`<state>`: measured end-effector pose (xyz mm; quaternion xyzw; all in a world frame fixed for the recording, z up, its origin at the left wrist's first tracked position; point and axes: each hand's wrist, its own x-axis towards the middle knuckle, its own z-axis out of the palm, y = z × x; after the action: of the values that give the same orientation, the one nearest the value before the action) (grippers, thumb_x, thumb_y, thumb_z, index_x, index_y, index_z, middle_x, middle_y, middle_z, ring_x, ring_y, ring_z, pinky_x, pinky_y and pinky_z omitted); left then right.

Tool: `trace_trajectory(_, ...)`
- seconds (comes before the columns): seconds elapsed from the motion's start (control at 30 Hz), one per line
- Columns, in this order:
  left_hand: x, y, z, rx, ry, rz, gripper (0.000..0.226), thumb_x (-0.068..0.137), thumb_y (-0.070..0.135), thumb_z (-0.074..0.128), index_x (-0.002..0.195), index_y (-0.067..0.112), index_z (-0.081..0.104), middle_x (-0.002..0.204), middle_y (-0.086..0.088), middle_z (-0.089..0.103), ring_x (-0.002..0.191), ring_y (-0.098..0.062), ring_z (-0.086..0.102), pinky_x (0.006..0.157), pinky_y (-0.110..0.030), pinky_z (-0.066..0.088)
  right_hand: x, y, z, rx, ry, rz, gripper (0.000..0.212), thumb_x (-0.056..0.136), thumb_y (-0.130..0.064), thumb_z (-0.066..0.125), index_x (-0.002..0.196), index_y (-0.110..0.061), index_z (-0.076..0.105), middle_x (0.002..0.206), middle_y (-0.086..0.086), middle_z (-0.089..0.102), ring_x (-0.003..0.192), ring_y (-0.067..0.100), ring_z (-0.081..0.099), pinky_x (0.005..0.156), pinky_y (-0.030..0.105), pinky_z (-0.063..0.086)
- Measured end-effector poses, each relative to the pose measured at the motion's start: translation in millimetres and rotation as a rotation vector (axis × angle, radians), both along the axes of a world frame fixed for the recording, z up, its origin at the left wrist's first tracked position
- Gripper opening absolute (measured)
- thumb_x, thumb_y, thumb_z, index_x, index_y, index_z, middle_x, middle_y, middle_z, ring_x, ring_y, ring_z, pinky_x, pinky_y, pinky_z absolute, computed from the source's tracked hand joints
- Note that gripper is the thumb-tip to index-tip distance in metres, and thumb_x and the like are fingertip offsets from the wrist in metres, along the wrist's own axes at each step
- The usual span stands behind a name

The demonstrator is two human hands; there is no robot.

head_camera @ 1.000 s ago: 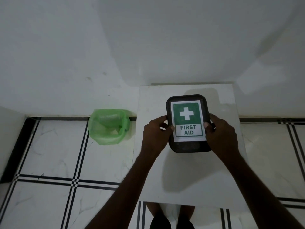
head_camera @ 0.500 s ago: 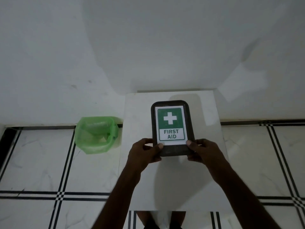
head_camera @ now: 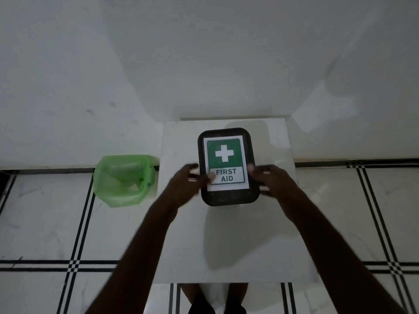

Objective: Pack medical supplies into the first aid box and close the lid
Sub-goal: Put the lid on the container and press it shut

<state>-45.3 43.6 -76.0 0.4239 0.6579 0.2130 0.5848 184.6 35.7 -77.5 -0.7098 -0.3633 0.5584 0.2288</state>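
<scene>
The first aid box (head_camera: 228,198) is a dark rectangular box with its lid on, bearing a green and white "FIRST AID" label with a white cross. It rests on a small white table (head_camera: 229,241). My left hand (head_camera: 186,186) is on the box's left side, thumb on the label's lower left corner. At the right edge my right hand (head_camera: 271,181) grips the box, fingers curled over the rim. Both hands are blurred by motion. No loose medical supplies are visible.
A bin lined with a green plastic bag (head_camera: 124,180) stands on the tiled floor left of the table, against the white wall (head_camera: 204,64). My feet (head_camera: 215,302) show below the table's near edge.
My hands have slid from the box's near corners up along its two sides. The view has shifted slightly; the box stays on the table with its lid on.
</scene>
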Motion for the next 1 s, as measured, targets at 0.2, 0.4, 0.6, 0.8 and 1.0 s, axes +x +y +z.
trace_trajectory(0.2,29,55,4,0.177,-0.076,0.21,0.051,0.098,0.057,0.045,0.105,0.014,0.071,0.095,-0.001,0.076,0.089,-0.017,0.072,0.076,-0.027,0.058,-23,76,8,0.158,0.138,-0.178,0.049,0.09,-0.061,0.052,0.101,-0.016,0.068,0.104,0.006,0.073,0.101,0.028,0.069,0.099,0.046,0.052)
trace_trajectory(0.4,45,64,-12,0.165,-0.107,0.389,0.042,0.098,0.048,0.053,0.09,0.012,0.074,0.084,-0.006,0.077,0.084,-0.028,0.074,0.086,-0.048,0.061,-32,86,-7,0.046,0.198,-0.281,0.044,0.083,-0.054,0.067,0.091,-0.01,0.073,0.089,0.013,0.078,0.084,0.034,0.074,0.09,0.05,0.057)
trace_trajectory(0.6,44,66,-20,0.233,-0.117,0.413,0.027,0.095,0.043,0.06,0.095,0.022,0.077,0.089,-0.001,0.078,0.088,-0.022,0.074,0.09,-0.049,0.059,-35,88,-13,0.056,0.212,-0.322,0.038,0.083,-0.051,0.068,0.085,-0.013,0.071,0.087,0.012,0.078,0.083,0.034,0.075,0.088,0.049,0.058)
trace_trajectory(0.8,43,69,-26,0.274,-0.062,0.388,0.027,0.096,0.042,0.059,0.107,0.023,0.075,0.096,0.002,0.078,0.092,-0.019,0.074,0.091,-0.047,0.059,-34,90,-16,0.034,0.198,-0.351,0.037,0.086,-0.047,0.066,0.093,-0.01,0.069,0.087,0.012,0.078,0.082,0.032,0.075,0.086,0.046,0.059)
trace_trajectory(1.0,41,67,-23,0.224,-0.069,0.349,0.034,0.099,0.046,0.051,0.108,0.02,0.071,0.099,-0.001,0.076,0.095,-0.022,0.072,0.092,-0.049,0.057,-31,85,-15,0.095,0.129,-0.265,0.047,0.092,-0.053,0.055,0.097,-0.008,0.069,0.088,0.01,0.077,0.081,0.029,0.074,0.084,0.043,0.059)
